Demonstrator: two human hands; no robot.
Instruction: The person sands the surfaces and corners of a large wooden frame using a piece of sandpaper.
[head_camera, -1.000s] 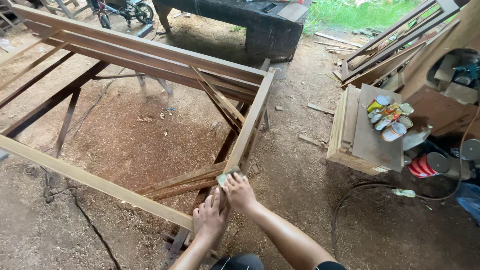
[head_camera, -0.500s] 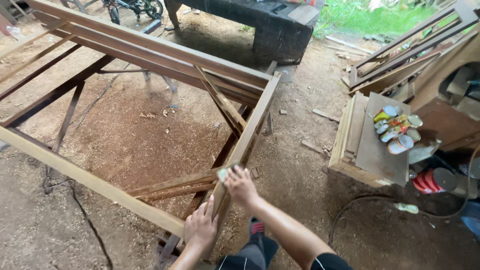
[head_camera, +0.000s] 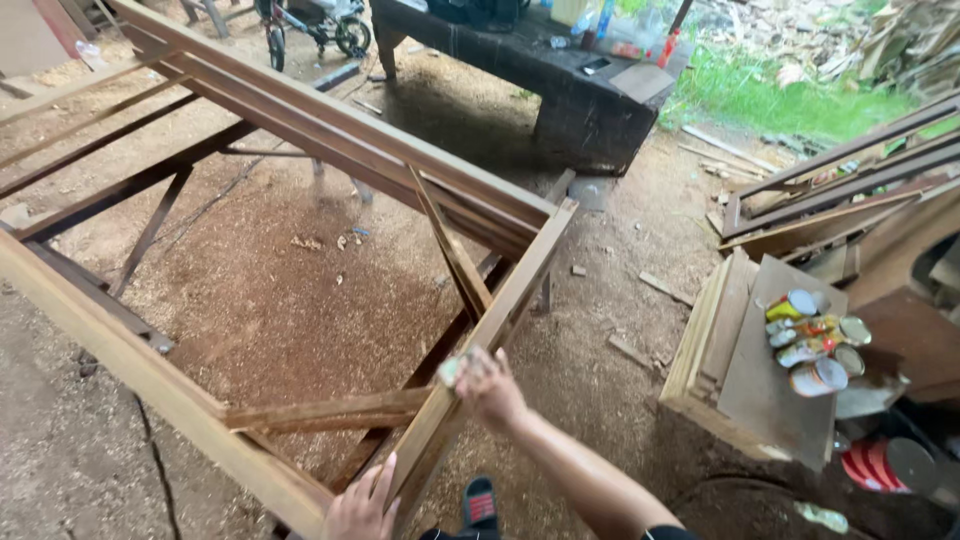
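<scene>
A large wooden frame (head_camera: 330, 125) of long brown rails lies across supports over a sawdust floor. My right hand (head_camera: 490, 385) presses a small pale pad, likely sandpaper (head_camera: 452, 370), on the frame's right side rail (head_camera: 510, 300), about halfway along it. My left hand (head_camera: 362, 505) rests flat with spread fingers on the same rail near the close corner, at the bottom edge of the view. A diagonal brace (head_camera: 450, 250) meets the rail just beyond my right hand.
A stack of boards (head_camera: 720, 350) at the right carries several tins (head_camera: 815, 345). A dark workbench (head_camera: 560, 80) stands at the back, more frames (head_camera: 840, 180) lean at the far right. A foot in a black sandal (head_camera: 482, 505) shows below.
My right hand has slid the pad farther up the rail, away from me. The left hand stayed near the close corner. The camera has moved closer and tilted.
</scene>
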